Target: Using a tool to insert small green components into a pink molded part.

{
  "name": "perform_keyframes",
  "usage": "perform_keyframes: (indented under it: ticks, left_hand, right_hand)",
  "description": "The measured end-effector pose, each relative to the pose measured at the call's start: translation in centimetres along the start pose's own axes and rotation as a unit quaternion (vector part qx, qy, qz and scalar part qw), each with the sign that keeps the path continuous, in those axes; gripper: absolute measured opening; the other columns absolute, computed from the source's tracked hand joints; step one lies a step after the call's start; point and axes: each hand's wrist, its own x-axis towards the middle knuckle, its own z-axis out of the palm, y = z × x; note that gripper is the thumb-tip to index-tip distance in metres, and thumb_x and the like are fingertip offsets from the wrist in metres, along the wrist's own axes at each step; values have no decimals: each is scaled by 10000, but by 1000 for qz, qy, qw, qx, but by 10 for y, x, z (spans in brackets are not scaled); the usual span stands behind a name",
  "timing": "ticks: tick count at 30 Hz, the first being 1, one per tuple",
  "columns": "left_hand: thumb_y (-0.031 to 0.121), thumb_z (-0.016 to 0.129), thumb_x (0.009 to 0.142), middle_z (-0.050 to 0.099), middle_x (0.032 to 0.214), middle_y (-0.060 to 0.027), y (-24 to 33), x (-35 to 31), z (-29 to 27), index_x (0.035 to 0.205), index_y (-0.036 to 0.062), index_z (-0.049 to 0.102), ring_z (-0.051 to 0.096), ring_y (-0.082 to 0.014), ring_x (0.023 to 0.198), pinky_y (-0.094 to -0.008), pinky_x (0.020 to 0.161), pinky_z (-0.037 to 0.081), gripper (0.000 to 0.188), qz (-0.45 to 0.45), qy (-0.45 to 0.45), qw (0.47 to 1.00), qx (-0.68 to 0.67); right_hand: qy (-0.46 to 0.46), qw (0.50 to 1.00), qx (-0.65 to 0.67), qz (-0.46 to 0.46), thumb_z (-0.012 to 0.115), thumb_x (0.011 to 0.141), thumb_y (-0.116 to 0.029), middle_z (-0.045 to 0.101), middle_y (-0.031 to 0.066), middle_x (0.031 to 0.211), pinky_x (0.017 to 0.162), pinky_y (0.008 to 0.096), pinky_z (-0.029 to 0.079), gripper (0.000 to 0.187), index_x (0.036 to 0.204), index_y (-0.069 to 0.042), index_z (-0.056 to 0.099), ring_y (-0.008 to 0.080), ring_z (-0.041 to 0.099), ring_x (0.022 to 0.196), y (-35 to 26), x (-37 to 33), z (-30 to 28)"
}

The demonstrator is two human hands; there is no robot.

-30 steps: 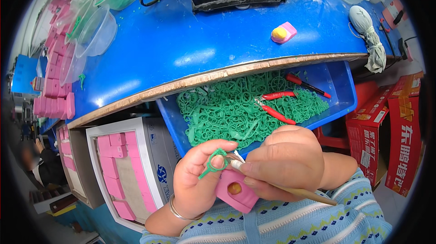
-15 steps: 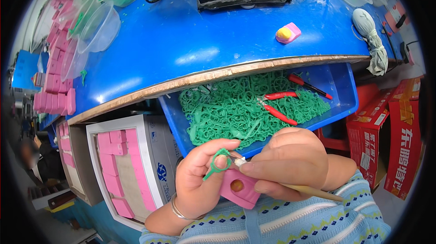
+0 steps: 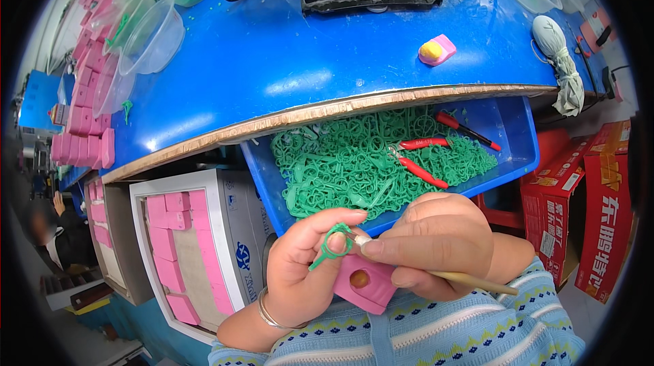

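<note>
At the far left sat a co-worker in dark clothing, one hand raised. Pink bricks were stacked at the left end of the blue table, with clear bowls just beside them. Below the table, a white-rimmed carton held more pink bricks in rows, bare gaps between them.

Next came the left hand, a bangle at its wrist. Its thumb and forefinger were pinched on a green ring, which had a short stem slanting down to the left. Behind the hands, a blue tray jutted from under the table edge, heaped with green pieces. Just below and right of the ring was a pink block with a round brown spot, in front of the knit top; which fingers bore it could not be told.

The right hand, close beside the left, was clamped on a slim tool, its tip at the ring and its pale handle slanting down rightward. Red-handled pliers and a pen lay in the tray. At the far right stood a red box.
</note>
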Motion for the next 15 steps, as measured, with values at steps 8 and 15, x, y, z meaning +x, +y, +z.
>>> perform_keyframes:
  ticks: [8, 15]
  left_hand:
    - [128, 459, 967, 607, 986, -92, -1, 1, 0, 1209, -31, 494, 571, -104, 920, -238, 810, 462, 292, 5, -3, 1000, 2]
    - [107, 461, 963, 626, 937, -91, 0, 1, -1, 1201, -30, 510, 583, -95, 833, -225, 734, 477, 279, 30, -2, 996, 83]
  right_hand:
    - [1, 1000, -3, 4, 573, 870, -213, 665, 89, 788, 440, 287, 413, 277, 1013, 12, 648, 181, 560, 508, 2, -4, 1]
    - [2, 1000, 17, 1, 760, 676, -108, 666, 105, 817, 420, 245, 415, 398, 1036, 18, 646, 167, 592, 513, 0, -1, 1]
